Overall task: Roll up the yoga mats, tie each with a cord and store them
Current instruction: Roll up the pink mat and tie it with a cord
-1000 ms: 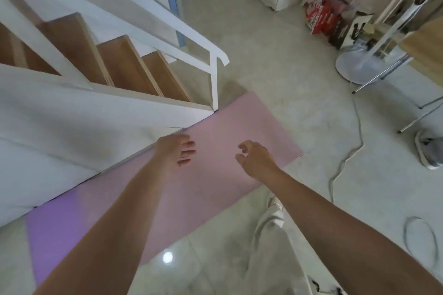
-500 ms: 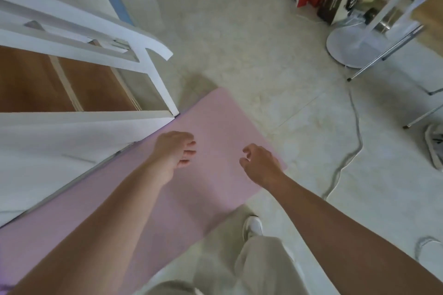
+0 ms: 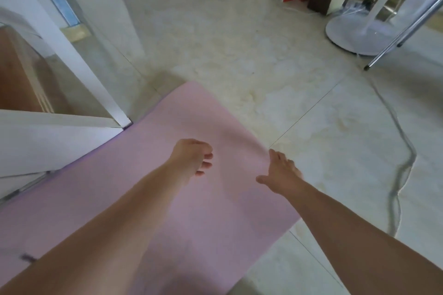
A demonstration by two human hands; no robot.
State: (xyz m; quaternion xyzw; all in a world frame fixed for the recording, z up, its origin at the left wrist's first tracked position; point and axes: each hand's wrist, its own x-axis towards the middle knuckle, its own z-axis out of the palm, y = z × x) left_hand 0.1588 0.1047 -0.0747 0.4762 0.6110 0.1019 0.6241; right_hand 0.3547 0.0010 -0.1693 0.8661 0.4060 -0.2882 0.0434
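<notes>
I am looking down at a pale tiled floor [image 3: 239, 50]. The pink yoga mat [image 3: 191, 115] is lying flat and unrolled on it, running along the white stair frame [image 3: 79, 67]. A round fan base [image 3: 354, 33] is standing well apart. My left hand [image 3: 190, 158] is hovering over the mat, fingers loosely curled, holding nothing. My right hand [image 3: 281, 172] is stretching straight fingers over the mat's right edge, gripping nothing. A cable [image 3: 405, 165] is trailing nearby.

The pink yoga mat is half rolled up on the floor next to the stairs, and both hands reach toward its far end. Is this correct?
Not quite. The head view shows the pink yoga mat lying flat with no roll started, not half rolled. The rest holds: it is on the floor next to the stairs, and the left hand and right hand reach toward its far end.
</notes>
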